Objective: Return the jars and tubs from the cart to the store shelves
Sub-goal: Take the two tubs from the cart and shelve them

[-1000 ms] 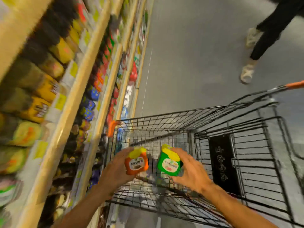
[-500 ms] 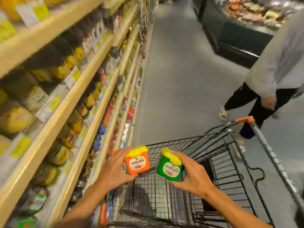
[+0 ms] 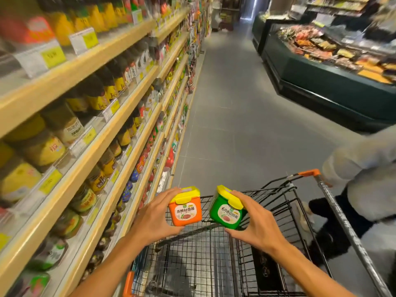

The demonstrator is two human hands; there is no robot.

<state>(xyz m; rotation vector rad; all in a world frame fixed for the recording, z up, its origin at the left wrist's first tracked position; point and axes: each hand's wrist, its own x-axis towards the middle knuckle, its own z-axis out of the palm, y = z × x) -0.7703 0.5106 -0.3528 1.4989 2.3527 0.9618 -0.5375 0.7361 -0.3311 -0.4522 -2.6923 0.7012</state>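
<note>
My left hand [image 3: 155,218] grips an orange tub with a yellow lid [image 3: 185,207], held upright above the cart. My right hand [image 3: 254,225] grips a green tub with a yellow lid [image 3: 227,207], tilted a little to the left. The two tubs sit side by side, a small gap apart. Below them is the black wire shopping cart [image 3: 285,202] with orange corner caps. Wooden store shelves [image 3: 111,133] packed with jars and bottles run along my left.
A person in a pale top and dark trousers [image 3: 364,179] stands at the cart's right side, hand near its orange corner. A dark green chilled counter with trays of food [image 3: 321,67] is at the far right. Grey aisle floor [image 3: 231,116] stretches ahead.
The view has swung up from the cart basket to the aisle. Both hands have lifted the tubs higher out of the cart. The other person has come closer to the cart's right side.
</note>
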